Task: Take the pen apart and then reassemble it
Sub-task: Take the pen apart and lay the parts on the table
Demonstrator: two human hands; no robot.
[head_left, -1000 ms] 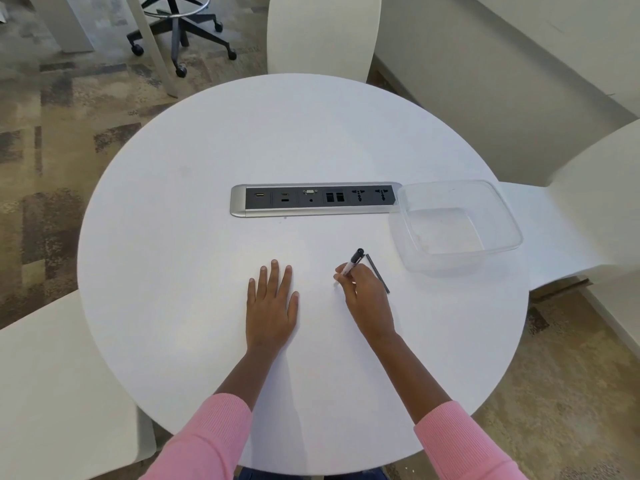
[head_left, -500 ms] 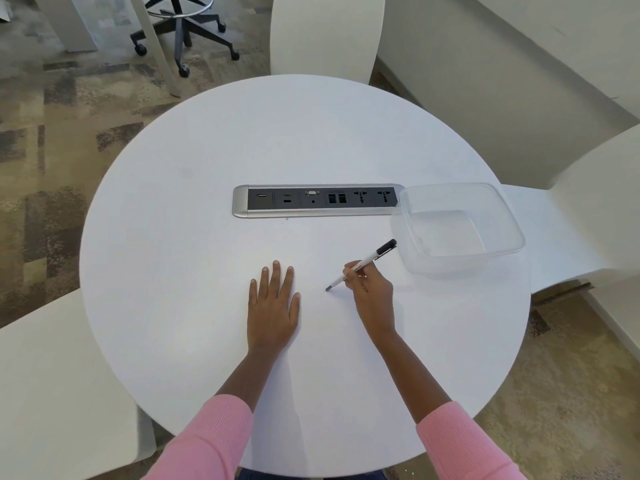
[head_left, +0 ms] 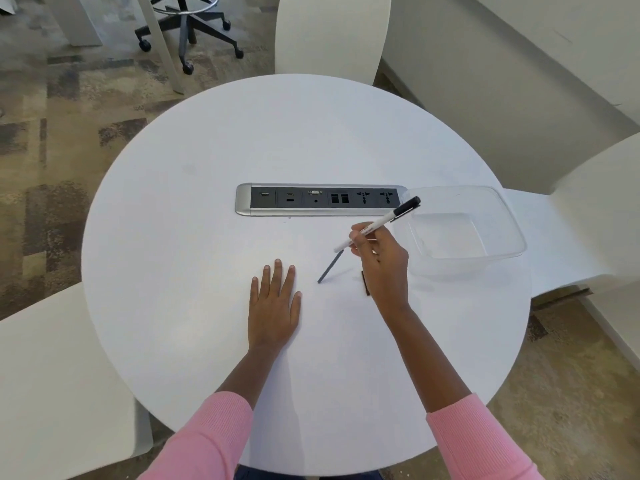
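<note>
A person in pink sleeves sits at a round white table (head_left: 207, 237). The right hand (head_left: 381, 261) pinches a white pen (head_left: 379, 225) near its lower end between thumb and fingertips, holding it lifted and tilted, black cap pointing up and away toward a clear plastic tub (head_left: 464, 233). A thin grey rod (head_left: 330, 267) slants from the pen's lower end down to the tabletop; whether it is the pen's refill or a shadow cannot be told. A small dark piece (head_left: 366, 284) lies on the table just beside the wrist. The left hand (head_left: 275, 303) rests flat, fingers slightly spread, holding nothing. To do this step well, the free hand likely needs to come in and steady the barrel, with loose parts kept close together.
</note>
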